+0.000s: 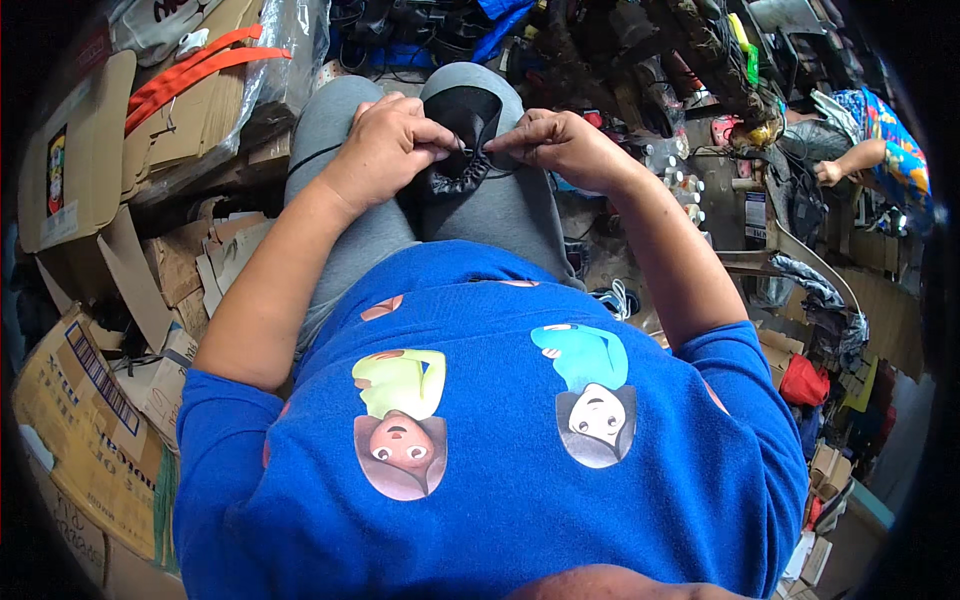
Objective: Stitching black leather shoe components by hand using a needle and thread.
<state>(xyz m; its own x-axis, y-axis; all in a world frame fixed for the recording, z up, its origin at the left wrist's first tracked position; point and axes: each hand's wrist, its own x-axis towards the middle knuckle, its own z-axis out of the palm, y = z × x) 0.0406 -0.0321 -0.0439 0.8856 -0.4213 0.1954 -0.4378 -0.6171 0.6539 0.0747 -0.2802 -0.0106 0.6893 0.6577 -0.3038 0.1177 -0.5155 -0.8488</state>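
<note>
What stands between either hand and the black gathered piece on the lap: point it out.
Nothing visible does. The fingers of the left hand and right hand meet right at the black gathered piece, which lies over the grey trousers.

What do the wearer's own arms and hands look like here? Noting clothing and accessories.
The left hand and right hand are bare, without gloves. Both forearms are uncovered, with no watch or bracelet visible at either wrist. The left sleeve and right sleeve are short and bright blue, matching the blue T-shirt.
</note>
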